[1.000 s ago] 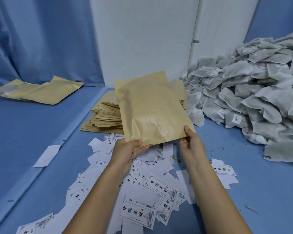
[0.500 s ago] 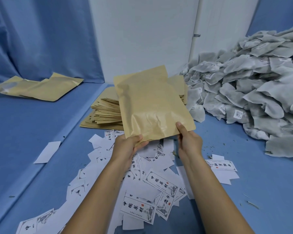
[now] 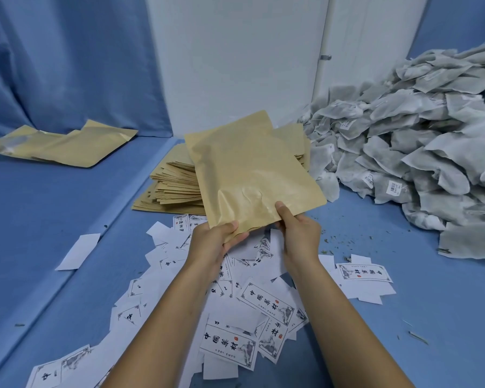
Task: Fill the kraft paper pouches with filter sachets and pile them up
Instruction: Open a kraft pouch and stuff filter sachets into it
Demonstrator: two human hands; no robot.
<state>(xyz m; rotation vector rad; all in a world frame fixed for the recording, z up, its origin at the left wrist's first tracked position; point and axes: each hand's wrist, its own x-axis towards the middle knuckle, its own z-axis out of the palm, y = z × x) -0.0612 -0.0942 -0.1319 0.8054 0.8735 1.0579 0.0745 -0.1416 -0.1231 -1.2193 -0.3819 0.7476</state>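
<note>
both hands hold flat tan kraft paper pouch (image 3: 249, 169) by near edge, above blue cloth surface (image 3: 403, 317) | left hand (image 3: 213, 242) pinches its left corner, thumb on top | right hand (image 3: 298, 236) pinches right of that | stack of empty kraft pouches (image 3: 174, 186) behind | heap of grey filter sachets (image 3: 417, 152) right | scattered white printed labels (image 3: 249, 303) below hands | loose kraft pouches (image 3: 59, 145) far left

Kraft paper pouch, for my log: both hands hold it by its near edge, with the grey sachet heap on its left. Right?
No: the head view shows the heap of grey filter sachets on its right. The left hand and right hand do hold the tan kraft paper pouch by its near edge.
</note>
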